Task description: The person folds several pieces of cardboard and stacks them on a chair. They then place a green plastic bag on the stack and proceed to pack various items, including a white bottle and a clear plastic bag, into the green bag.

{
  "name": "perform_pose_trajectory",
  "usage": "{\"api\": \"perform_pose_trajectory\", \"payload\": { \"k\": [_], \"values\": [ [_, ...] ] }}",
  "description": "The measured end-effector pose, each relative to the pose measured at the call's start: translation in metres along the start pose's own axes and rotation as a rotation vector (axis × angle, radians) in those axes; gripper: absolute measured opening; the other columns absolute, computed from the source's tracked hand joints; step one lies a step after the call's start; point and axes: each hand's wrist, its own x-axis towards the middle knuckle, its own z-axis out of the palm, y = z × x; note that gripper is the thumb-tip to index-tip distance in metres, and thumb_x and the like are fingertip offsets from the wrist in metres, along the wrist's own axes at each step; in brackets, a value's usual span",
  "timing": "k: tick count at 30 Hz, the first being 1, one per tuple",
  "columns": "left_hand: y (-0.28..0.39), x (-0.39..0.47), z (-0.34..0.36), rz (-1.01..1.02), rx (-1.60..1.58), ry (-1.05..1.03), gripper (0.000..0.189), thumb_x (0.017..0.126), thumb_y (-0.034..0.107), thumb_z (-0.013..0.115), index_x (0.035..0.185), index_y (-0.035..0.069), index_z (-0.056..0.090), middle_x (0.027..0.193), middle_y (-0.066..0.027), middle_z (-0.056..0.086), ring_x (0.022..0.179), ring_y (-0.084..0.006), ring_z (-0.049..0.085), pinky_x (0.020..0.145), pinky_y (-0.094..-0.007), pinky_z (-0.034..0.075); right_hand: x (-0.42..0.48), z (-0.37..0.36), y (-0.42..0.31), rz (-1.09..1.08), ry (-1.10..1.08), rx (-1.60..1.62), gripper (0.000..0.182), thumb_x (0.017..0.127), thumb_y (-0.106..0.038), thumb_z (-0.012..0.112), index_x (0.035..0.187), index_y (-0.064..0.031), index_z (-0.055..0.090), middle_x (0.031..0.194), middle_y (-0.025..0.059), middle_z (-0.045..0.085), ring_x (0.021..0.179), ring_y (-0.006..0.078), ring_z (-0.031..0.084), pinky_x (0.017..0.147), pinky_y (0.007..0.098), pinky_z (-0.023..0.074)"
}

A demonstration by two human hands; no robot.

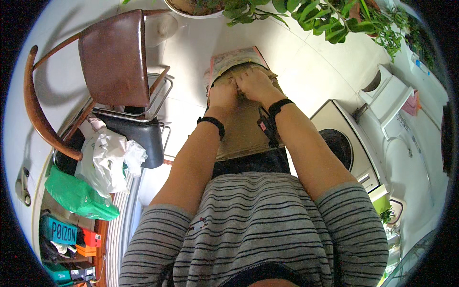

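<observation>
Before me is a brown cardboard piece point(238, 132), seemingly a box or folded sheets, its near edge by my dark trousers. My left hand point(223, 94) is curled with its fingers on the cardboard's far part. Close beside it on the right, my right hand point(254, 84) bends its fingers over the same part; what lies under the fingertips is hidden. A printed sheet or bag with a pink edge point(236, 57) shows beyond the hands, with a dark curved rim in front of it. A black strap or cable with a pink tag point(263, 125) lies near my right wrist. Both wrists wear black bands.
A brown chair point(113, 57) with wooden arms stands at left, near a black seat point(143, 140) with white plastic bags point(107, 154). A green bag point(80, 195) lies below. Potted plants point(322, 19) are at the top; a washing machine point(344, 136) and white stool point(387, 104) are at right.
</observation>
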Motion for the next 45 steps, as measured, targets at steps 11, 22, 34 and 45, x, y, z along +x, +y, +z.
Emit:
{"api": "perform_pose_trajectory", "payload": {
  "k": [11, 22, 34, 45],
  "values": [
    [-0.007, -0.015, -0.044, 0.020, -0.265, -0.048, 0.077, 0.066, 0.038, 0.079, 0.126, 0.005, 0.042, 0.120, -0.0187, 0.056, 0.111, -0.0333, 0.054, 0.098, -0.0439, 0.042, -0.125, -0.054, 0.040, 0.717, 0.272, 0.831, 0.077, 0.077, -0.044, 0.069, 0.136, -0.0042, 0.041, 0.137, 0.0202, 0.043, 0.128, 0.0325, 0.039, 0.105, 0.0385, 0.0340],
    [0.057, -0.175, -0.033, 0.234, 0.049, 0.102, 0.072, 0.069, 0.028, 0.075, 0.126, 0.000, 0.042, 0.125, -0.0208, 0.050, 0.109, -0.0388, 0.052, 0.096, -0.0442, 0.040, -0.184, -0.042, -0.085, 0.693, 0.626, 2.689, 0.069, 0.094, -0.058, 0.032, 0.140, -0.0072, 0.032, 0.139, 0.0191, 0.036, 0.128, 0.0315, 0.035, 0.104, 0.0506, 0.0305],
    [0.027, -0.149, -0.146, 0.015, 0.089, 0.221, 0.042, 0.072, 0.034, 0.069, 0.103, 0.005, 0.063, 0.089, -0.0194, 0.067, 0.087, -0.0336, 0.065, 0.077, -0.0406, 0.051, -0.317, 0.027, -0.091, 1.088, 0.571, 1.765, 0.052, 0.087, -0.033, 0.062, 0.119, 0.0058, 0.053, 0.104, 0.0136, 0.064, 0.091, 0.0205, 0.063, 0.078, 0.0315, 0.0505],
    [-0.021, -0.356, -0.236, -0.034, -0.571, 0.639, 0.025, 0.077, 0.001, 0.071, 0.101, -0.001, 0.063, 0.090, -0.0032, 0.067, 0.079, -0.0101, 0.058, 0.075, -0.0247, 0.047, -0.423, 0.138, -0.106, 1.266, 0.384, 1.845, 0.037, 0.088, -0.023, 0.059, 0.114, 0.0031, 0.056, 0.082, 0.0045, 0.061, 0.069, 0.0122, 0.057, 0.060, 0.0253, 0.0463]
  ]
}}
